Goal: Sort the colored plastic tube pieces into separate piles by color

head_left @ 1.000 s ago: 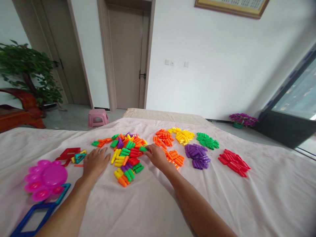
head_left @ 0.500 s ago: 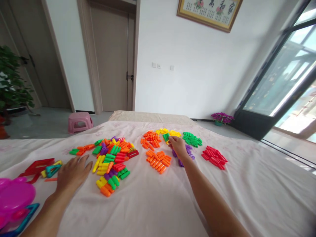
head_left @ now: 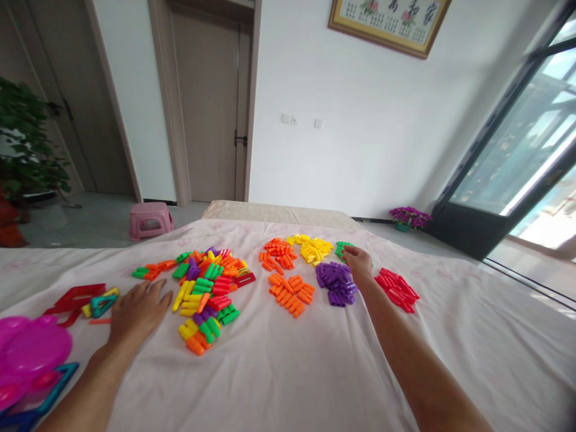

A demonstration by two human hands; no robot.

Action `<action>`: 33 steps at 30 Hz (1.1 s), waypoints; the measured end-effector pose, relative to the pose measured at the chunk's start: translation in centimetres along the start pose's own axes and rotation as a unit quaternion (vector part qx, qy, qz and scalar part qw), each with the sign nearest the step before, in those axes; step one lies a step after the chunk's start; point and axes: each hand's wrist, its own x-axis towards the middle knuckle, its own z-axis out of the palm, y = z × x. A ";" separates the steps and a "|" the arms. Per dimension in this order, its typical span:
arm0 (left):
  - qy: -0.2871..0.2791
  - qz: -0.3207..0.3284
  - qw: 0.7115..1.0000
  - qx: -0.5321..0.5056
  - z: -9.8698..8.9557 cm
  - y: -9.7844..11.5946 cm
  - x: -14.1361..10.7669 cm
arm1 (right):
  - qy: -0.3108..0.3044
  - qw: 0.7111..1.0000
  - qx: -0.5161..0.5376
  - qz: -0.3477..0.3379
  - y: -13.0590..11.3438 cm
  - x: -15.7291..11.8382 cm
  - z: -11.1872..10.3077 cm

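Note:
My left hand [head_left: 140, 312] lies on the cloth with its fingers apart, holding nothing. Just right of it spreads a mixed heap of tube-shaped plastic toy blocks [head_left: 211, 285] in green, yellow, orange, red and purple. Farther off, my right hand [head_left: 359, 263] has its fingers pinched at the green block pile [head_left: 341, 248], partly covering it; the green block in its fingertips hardly stands out from the pile. Sorted nearby are a purple pile [head_left: 336, 282], a yellow pile [head_left: 316, 249], a darker orange pile [head_left: 278, 253], a lighter orange pile [head_left: 291, 294] and a red pile [head_left: 396, 289].
On the left of the cloth-covered table [head_left: 270, 372] are a magenta plastic toy piece [head_left: 38, 348], a red frame [head_left: 78, 297] and a teal triangle [head_left: 102, 306]. Beyond the table stand a pink stool [head_left: 152, 219], a potted plant [head_left: 27, 144] and purple flowers [head_left: 409, 217].
My right hand has moved right with a green block, from over the yellow and purple piles to the green pile. My left hand stays resting on the cloth. The view has shifted slightly.

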 end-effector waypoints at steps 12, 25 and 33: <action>0.020 -0.002 0.999 0.031 -0.6 0.6 -0.4 | -0.436 0.866 -0.093 -0.225 -10.3 -20.7 9.8; 0.025 0.000 0.999 0.021 -0.8 0.7 -0.3 | -0.404 0.848 -0.189 -0.286 -10.3 -25.9 12.5; 0.021 0.000 1.000 0.021 -0.3 0.5 -0.2 | -0.425 0.825 -0.200 -0.315 -10.8 -26.4 13.0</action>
